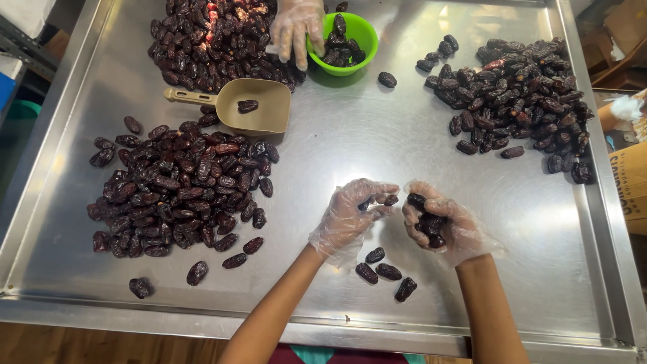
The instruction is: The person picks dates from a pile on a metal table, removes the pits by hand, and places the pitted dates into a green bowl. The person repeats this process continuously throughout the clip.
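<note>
- Right hand, clear plastic glove, cupped shut round a clutch of dark wrinkled dates, near the front edge of the steel surface.
- Left hand, gloved, fingertips pinching one date beside it.
- Four loose dates below the hands.
- Sorting looks partway: big piles left, far-left, far-right; much remains.
- Another person's gloved hand at a green plastic bowl; tan scoop.

Both forearms come up bare from the near edge, angled slightly toward each other, and each hand wears a thin clear glove. The left hand is turned palm down and inward, fingers lightly curled, its thumb and forefinger pinched together at the tips toward the other hand. The right hand sits just beside it, palm tilted up and inward, fingers cupped into a loose closed bowl.
</note>
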